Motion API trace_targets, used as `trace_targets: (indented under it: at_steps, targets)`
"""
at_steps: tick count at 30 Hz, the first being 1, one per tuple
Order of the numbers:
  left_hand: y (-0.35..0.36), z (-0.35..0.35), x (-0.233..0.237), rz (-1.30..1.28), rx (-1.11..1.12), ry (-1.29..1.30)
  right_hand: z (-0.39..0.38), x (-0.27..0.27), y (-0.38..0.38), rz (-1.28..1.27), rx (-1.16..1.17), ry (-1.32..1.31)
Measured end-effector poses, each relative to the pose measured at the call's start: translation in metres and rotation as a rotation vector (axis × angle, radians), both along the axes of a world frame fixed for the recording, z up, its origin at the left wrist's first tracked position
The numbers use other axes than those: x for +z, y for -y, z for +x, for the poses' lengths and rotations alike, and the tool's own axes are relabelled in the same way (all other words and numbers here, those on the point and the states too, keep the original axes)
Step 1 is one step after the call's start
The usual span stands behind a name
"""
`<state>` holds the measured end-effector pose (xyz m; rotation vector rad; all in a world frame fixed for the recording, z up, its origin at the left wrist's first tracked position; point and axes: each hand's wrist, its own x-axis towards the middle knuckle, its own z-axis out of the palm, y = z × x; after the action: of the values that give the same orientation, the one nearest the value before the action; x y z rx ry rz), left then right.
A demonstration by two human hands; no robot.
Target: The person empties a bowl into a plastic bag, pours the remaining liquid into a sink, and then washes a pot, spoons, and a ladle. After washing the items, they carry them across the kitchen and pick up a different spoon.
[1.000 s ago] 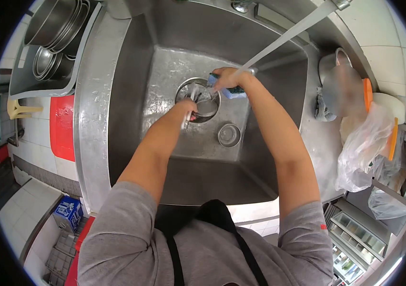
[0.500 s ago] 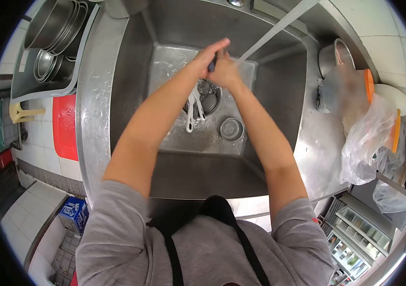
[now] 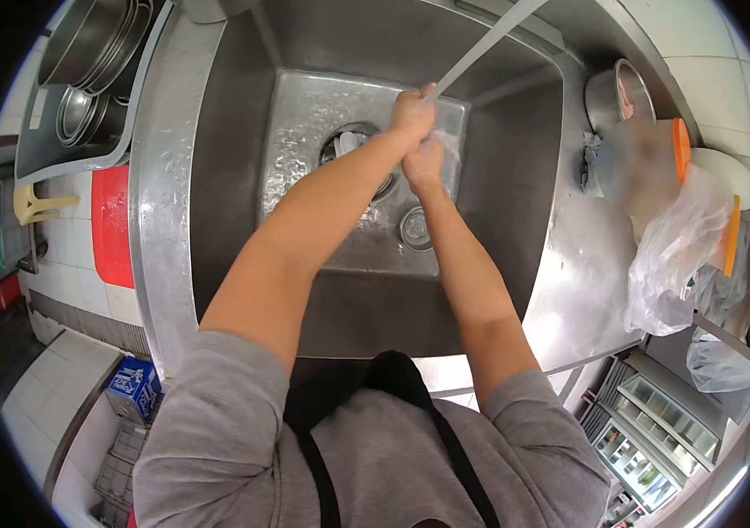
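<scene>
A deep stainless steel sink (image 3: 234, 176) fills the upper centre of the frame, set in a wet steel counter (image 3: 577, 264). At upper left, a grey plastic tub (image 3: 67, 158) holds stacked round steel bowls (image 3: 84, 44). At right lies a crumpled clear plastic bag (image 3: 670, 264). Over the basin's far end the left hand (image 3: 412, 113) sits just above the right hand (image 3: 425, 165), the two touching. A slanting stream of water (image 3: 481, 48) from the upper right strikes the left hand, whose fingers curl shut. The right fingers are hidden, so I cannot tell their state. A small round steel cup (image 3: 415, 229) rests on the basin floor below the hands.
</scene>
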<state>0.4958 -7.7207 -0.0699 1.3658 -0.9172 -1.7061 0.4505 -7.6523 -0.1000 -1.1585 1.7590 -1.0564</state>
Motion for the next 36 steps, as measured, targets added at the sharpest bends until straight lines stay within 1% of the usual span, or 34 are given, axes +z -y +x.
trace_targets:
  at_steps: [1, 3, 4, 6, 8, 9, 10, 11, 13, 14, 15, 16, 17, 18, 19, 20, 21, 22, 24, 25, 26, 27, 28, 29, 30, 32, 34, 35, 36]
  targets:
    - [0.003, 0.006, -0.004, 0.000, 0.000, 0.004, -0.002, -0.001, 0.000, 0.000, 0.000, 0.004]
    - [0.008, 0.021, -0.008, -0.168, -0.361, 0.276, -0.014, -0.008, -0.005, 0.226, 0.256, 0.543]
    - [0.009, 0.028, -0.011, -0.167, -0.356, 0.283, -0.023, -0.012, -0.011, 0.226, 0.262, 0.549]
    - [0.010, 0.047, -0.018, -0.474, -0.692, 0.450, -0.053, -0.034, -0.035, 0.487, 0.068, 0.549]
    - [0.011, 0.071, -0.018, -0.464, -0.678, 0.453, -0.105, -0.127, -0.080, 0.594, 0.421, -0.391]
    - [0.011, 0.082, -0.017, -0.457, -0.677, 0.441, -0.113, -0.150, -0.113, 0.867, 0.393, -0.650]
    - [0.010, 0.094, -0.011, -0.458, -0.670, 0.455, -0.111, -0.166, -0.143, 0.853, 0.276, -0.542]
    - [0.009, 0.105, -0.002, -0.431, -0.663, 0.432, -0.102, -0.172, -0.161, 0.743, 0.113, -0.562]
    - [0.004, 0.125, 0.011, -0.410, -0.656, 0.415, -0.090, -0.200, -0.182, 0.861, 0.001, -0.703]
    - [-0.001, 0.135, 0.014, -0.409, -0.583, 0.435, -0.083, -0.196, -0.178, 0.858, 0.001, -0.696]
    - [-0.006, 0.146, 0.017, -0.409, -0.513, 0.452, -0.077, -0.186, -0.172, 0.611, -0.065, -0.578]
    - [-0.014, 0.156, 0.018, -0.411, -0.519, 0.454, -0.072, -0.167, -0.162, 0.366, -0.130, -0.461]
    - [-0.022, 0.167, 0.018, -0.399, -0.432, 0.439, -0.072, -0.145, -0.138, 0.396, -0.042, -0.488]
    - [-0.028, 0.175, 0.019, -0.389, -0.343, 0.423, -0.068, -0.108, -0.111, 0.428, 0.016, -0.474]
    - [-0.035, 0.179, 0.020, -0.397, -0.339, 0.423, -0.065, -0.067, -0.083, 0.459, 0.079, -0.463]
    - [-0.046, 0.182, 0.020, -0.310, -0.294, 0.416, -0.061, -0.037, -0.060, 0.441, 0.167, -0.541]
    - [-0.057, 0.184, 0.020, -0.222, -0.251, 0.406, -0.054, -0.005, -0.042, 0.388, 0.229, -0.555]
    - [-0.066, 0.185, 0.022, -0.227, -0.248, 0.401, -0.044, 0.018, -0.022, 0.325, 0.290, -0.572]
    - [-0.080, 0.187, 0.022, -0.200, -0.197, 0.399, -0.022, 0.033, 0.007, 0.226, 0.357, -0.493]
    - [-0.084, 0.189, 0.016, -0.274, -0.167, 0.418, -0.005, 0.034, 0.015, 0.215, 0.361, -0.499]
    - [-0.086, 0.192, 0.023, -0.283, -0.158, 0.420, 0.014, 0.032, 0.021, 0.257, 0.372, -0.510]
    - [-0.088, 0.196, 0.034, -0.207, -0.125, 0.367, 0.025, 0.030, 0.025, 0.300, 0.384, -0.519]
    - [-0.087, 0.200, 0.045, -0.132, -0.092, 0.314, 0.028, 0.015, 0.026, 0.288, 0.391, -0.521]
    - [-0.085, 0.204, 0.056, -0.140, -0.080, 0.317, 0.029, -0.015, 0.024, 0.205, 0.464, -0.501]
    - [-0.083, 0.209, 0.068, -0.169, -0.043, 0.233, 0.030, -0.045, 0.024, 0.120, 0.537, -0.480]
    - [-0.071, 0.223, 0.098, -0.214, 0.031, 0.103, 0.012, -0.085, 0.030, 0.277, 0.587, -0.435]
    - [-0.052, 0.232, 0.136, -0.340, 0.177, -0.055, 0.001, -0.129, 0.035, -0.282, 0.443, -0.818]
    - [-0.039, 0.240, 0.154, -0.460, 0.213, -0.053, -0.007, -0.146, 0.043, -0.011, 0.385, -0.586]
    - [-0.024, 0.247, 0.171, -0.572, 0.248, -0.051, -0.006, -0.138, 0.046, 0.262, 0.327, -0.346]
